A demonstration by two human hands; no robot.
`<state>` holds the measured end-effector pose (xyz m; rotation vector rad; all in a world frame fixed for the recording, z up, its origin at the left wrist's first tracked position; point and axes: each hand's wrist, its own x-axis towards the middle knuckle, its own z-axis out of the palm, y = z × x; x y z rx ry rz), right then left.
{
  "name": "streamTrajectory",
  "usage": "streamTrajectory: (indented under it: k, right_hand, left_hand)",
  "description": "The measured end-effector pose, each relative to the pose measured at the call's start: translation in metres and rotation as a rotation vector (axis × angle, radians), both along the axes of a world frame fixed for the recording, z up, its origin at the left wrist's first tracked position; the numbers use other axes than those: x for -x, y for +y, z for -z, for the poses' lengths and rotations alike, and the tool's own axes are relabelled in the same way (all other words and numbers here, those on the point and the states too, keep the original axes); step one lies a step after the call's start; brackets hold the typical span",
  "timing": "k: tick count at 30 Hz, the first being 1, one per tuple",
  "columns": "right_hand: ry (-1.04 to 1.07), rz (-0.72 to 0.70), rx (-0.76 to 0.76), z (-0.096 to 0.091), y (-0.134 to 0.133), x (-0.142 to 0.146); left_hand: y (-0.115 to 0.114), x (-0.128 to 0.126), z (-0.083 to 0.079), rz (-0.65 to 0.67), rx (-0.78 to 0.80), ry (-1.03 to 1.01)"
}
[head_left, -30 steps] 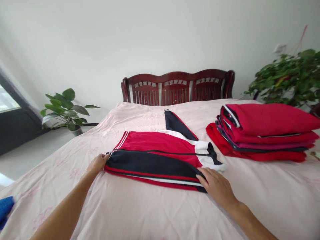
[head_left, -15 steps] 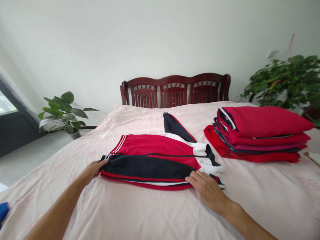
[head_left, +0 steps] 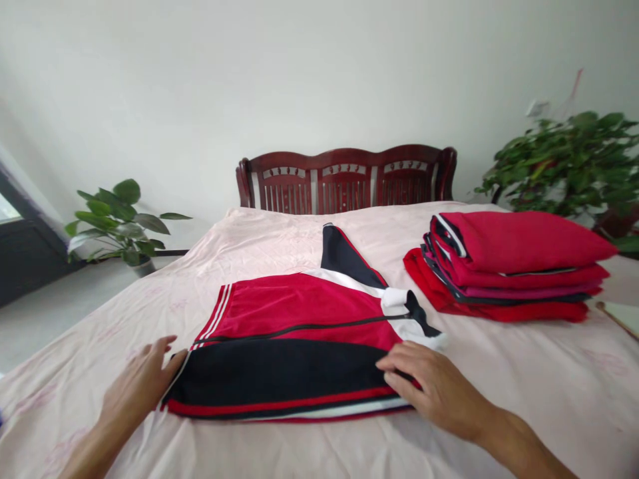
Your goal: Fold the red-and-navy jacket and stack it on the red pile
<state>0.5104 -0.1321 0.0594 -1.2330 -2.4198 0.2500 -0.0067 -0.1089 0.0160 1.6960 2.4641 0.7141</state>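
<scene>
A red, black and white track jacket [head_left: 299, 332] lies partly folded on the pink bedsheet [head_left: 524, 399], one black sleeve stretched toward the headboard. My left hand [head_left: 137, 386] rests at the jacket's left edge, fingers spread and flat on the sheet, open. My right hand [head_left: 434, 389] lies on the jacket's right end by the collar, its fingers curled over the black and striped fold.
A stack of folded red garments [head_left: 509, 266] sits on the bed at the right. A dark red wooden headboard [head_left: 344, 179] stands at the far end. Potted plants grow at the left [head_left: 117, 223] and right [head_left: 569, 159]. The floor drops away on the left.
The jacket has slid toward me and now lies closer. My left hand has let go of the edge and spread flat. My right hand still presses the collar end.
</scene>
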Motion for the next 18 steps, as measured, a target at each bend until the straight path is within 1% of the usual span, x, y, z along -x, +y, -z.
streamTrajectory:
  k: [1,2,4,5,6,7,8,10,12,14,18]
  right_hand:
    - [0.044,0.024,-0.048,-0.002,0.002,0.012]
    - [0.070,0.042,-0.097,-0.001,0.004,0.025]
    - [0.027,-0.012,-0.140,0.010,0.007,0.051]
    - [-0.011,-0.046,-0.140,0.020,0.007,0.061]
    - [-0.049,-0.067,-0.133,0.031,0.008,0.068]
    - [-0.083,-0.072,-0.121,0.042,0.009,0.072]
    - [-0.114,-0.066,-0.109,0.052,0.010,0.072]
    - [-0.165,-0.046,-0.097,0.068,0.013,0.061]
    - [-0.206,-0.032,-0.103,0.075,0.019,0.043]
    - [-0.237,-0.017,-0.122,0.077,0.026,0.020]
    - [-0.305,0.022,-0.212,0.078,0.038,-0.021]
  left_hand:
    - [0.004,-0.014,-0.006,0.059,-0.033,0.082]
    - [0.008,-0.029,-0.011,0.147,-0.047,0.132]
    - [0.016,-0.060,-0.012,0.362,-0.082,0.188]
    - [0.019,-0.073,-0.008,0.462,-0.094,0.225]
    - [0.021,-0.082,-0.001,0.533,-0.102,0.278]
    - [0.022,-0.087,0.009,0.568,-0.104,0.341]
    - [0.023,-0.089,0.019,0.580,-0.100,0.403]
    - [0.022,-0.083,0.038,0.568,-0.081,0.500]
    - [0.020,-0.073,0.050,0.550,-0.068,0.556]
    - [0.019,-0.066,0.055,0.536,-0.061,0.590]
    - [0.021,-0.058,0.051,0.504,-0.015,0.619]
